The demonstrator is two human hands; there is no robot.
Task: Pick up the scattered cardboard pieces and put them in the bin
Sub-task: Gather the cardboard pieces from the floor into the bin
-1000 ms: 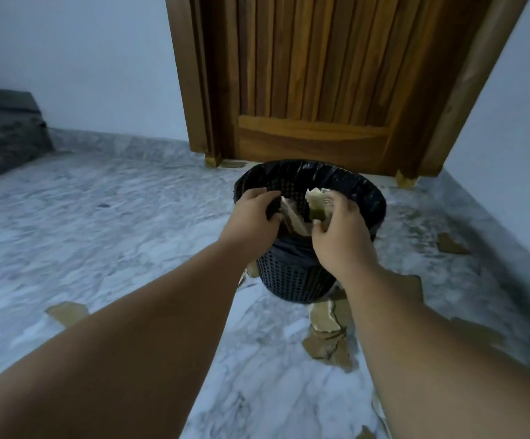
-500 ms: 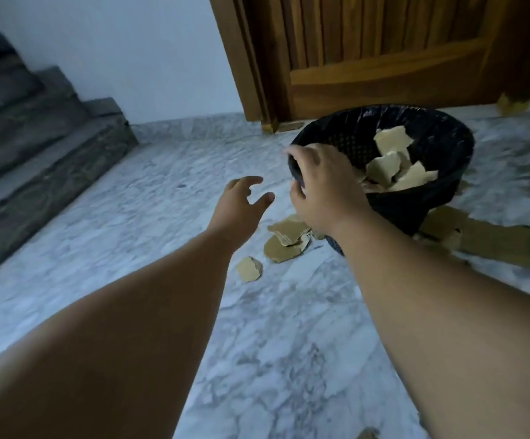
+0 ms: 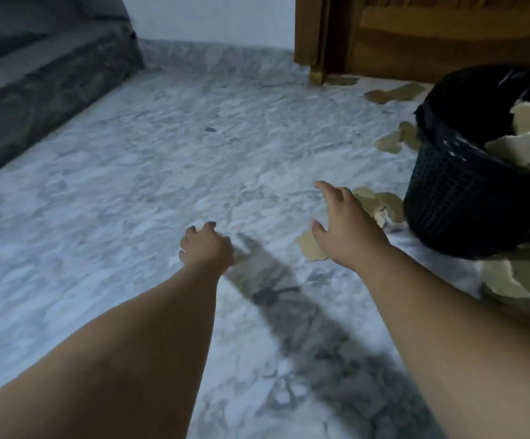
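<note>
Stretched forward over a grey-white veined marble floor (image 3: 114, 191), both bare arms. Nothing held in the left hand (image 3: 206, 246), fingers loosely curled, low over bare floor. Right hand (image 3: 347, 231) spread wide, thumb well apart from the fingers, nothing gripped, over the edge of a small tan torn cardboard piece (image 3: 311, 248) lying flat on the floor; touching it or not, impossible to tell. Near that hand to the right, upright at the edge of view, a black woven plastic bin (image 3: 447, 204) with a black liner, partly filled with pale cardboard pieces (image 3: 523, 147). Against the bin's near-left base, torn tan scraps (image 3: 384, 204); behind its left side, further scraps (image 3: 396, 142); near the door, flat brown scraps (image 3: 393, 93); at lower right beside the bin, a heap of pale scraps (image 3: 504, 280). At top right, a brown wooden door (image 3: 447, 36); at top left, dark grey stone steps (image 3: 35, 90); between them, a white wall (image 3: 209, 17). Somewhat blurred throughout.
</note>
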